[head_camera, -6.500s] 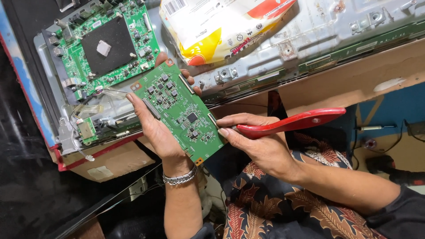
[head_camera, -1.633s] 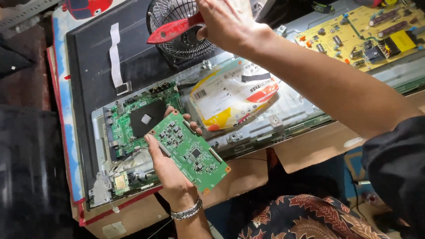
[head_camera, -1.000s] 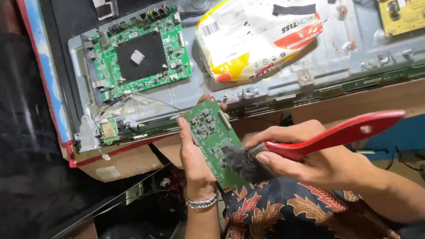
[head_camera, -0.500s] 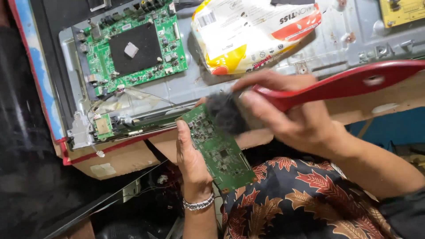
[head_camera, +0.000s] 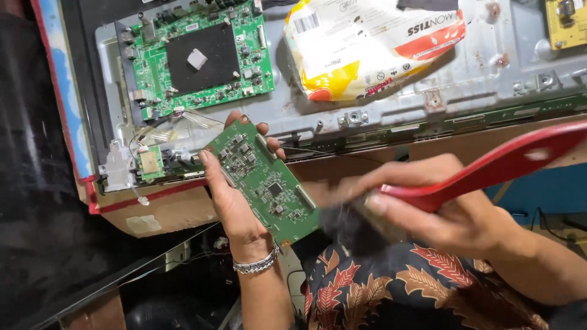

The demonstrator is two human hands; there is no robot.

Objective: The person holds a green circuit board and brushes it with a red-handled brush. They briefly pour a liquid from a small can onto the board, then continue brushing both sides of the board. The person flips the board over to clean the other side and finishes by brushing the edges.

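A stripped flat-panel chassis [head_camera: 379,116] of dull grey sheet metal lies across a cardboard-edged bench, with a large green mainboard [head_camera: 199,58] screwed near its upper left corner, a crinkled white, yellow and red plastic bag [head_camera: 367,46] resting at its middle and a yellow circuit board [head_camera: 565,21] at the far right edge. I look down over a lap in red-and-cream floral cloth.

My left hand [head_camera: 235,205] is clamped around a small green circuit board [head_camera: 263,180], thumb on its near long edge and fingertips curling over the far one, holding it tilted in the air just below the chassis edge. A silver chain bracelet [head_camera: 257,264] sits on that wrist. My right hand [head_camera: 428,205] is closed around the red plastic handle of a brush [head_camera: 489,171]; its dark bristles are a blur just beside the lower right corner of the board.

I judge the step to be dusting the board's component side, mid-stroke. The next move, as I read it, calls for a light pass along the board's length while the left hand keeps it steady, since the tiny chips and pale edge connectors look delicate. The board is flat, rigid and matte; the handle is smooth and glossy.
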